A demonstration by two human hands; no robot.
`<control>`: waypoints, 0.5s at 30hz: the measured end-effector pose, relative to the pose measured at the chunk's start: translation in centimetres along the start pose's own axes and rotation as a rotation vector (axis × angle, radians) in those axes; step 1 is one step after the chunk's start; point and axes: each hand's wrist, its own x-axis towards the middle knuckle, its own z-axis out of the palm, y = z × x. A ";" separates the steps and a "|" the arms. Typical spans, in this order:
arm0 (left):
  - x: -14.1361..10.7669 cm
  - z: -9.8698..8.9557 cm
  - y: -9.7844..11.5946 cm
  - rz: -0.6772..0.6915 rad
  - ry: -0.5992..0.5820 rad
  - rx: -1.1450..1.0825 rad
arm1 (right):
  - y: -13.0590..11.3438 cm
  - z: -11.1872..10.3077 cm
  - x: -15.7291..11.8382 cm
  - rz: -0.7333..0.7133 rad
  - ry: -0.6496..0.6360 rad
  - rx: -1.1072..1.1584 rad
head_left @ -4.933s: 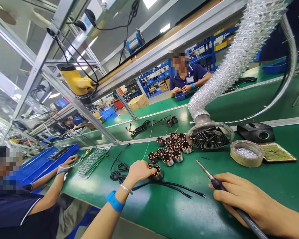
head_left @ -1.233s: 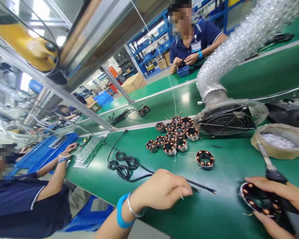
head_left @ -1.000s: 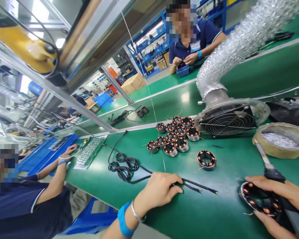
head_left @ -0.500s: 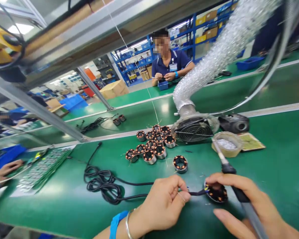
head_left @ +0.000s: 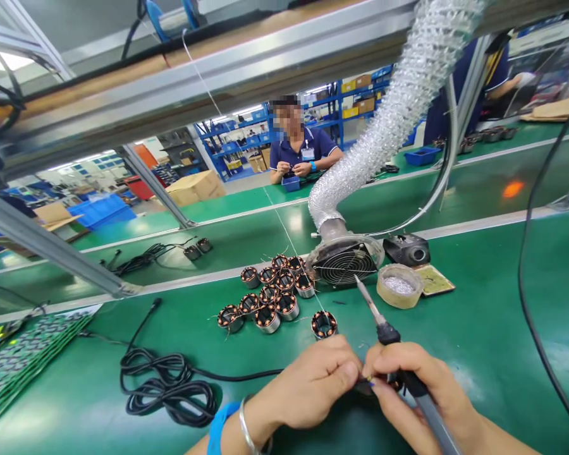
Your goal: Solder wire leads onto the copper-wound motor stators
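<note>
My left hand (head_left: 317, 382), closed in a pinch, holds the end of a black cable (head_left: 239, 378) whose loose coil lies on the green bench to the left. A soldering iron (head_left: 383, 330) rests in my right hand (head_left: 420, 388), its tip pointing up and away. That hand's thumb and forefinger press together at small coloured wires (head_left: 370, 382), right beside my left fingertips. Beneath the fingers is a copper-wound motor stator (head_left: 394, 381), mostly hidden. Another stator (head_left: 324, 325) stands just beyond my left hand.
Several stators (head_left: 268, 294) cluster ahead. Behind stand a fume fan (head_left: 344, 264) with foil duct (head_left: 360, 164), a solder-bit tub (head_left: 399, 287), a yellow sponge (head_left: 436, 280) and a black holder (head_left: 408, 250). Circuit boards (head_left: 33, 354) lie left; a cable (head_left: 526, 272) hangs right. A co-worker (head_left: 303, 148) sits opposite.
My right thumb and forefinger have closed together and come to my left fingertips, covering more of the stator. The soldering iron moved with that hand. The view has turned to the right.
</note>
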 end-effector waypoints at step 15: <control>0.2 3.1 -1.6 -0.153 0.151 -0.550 | 0.8 1.3 -1.1 0.050 0.155 -0.262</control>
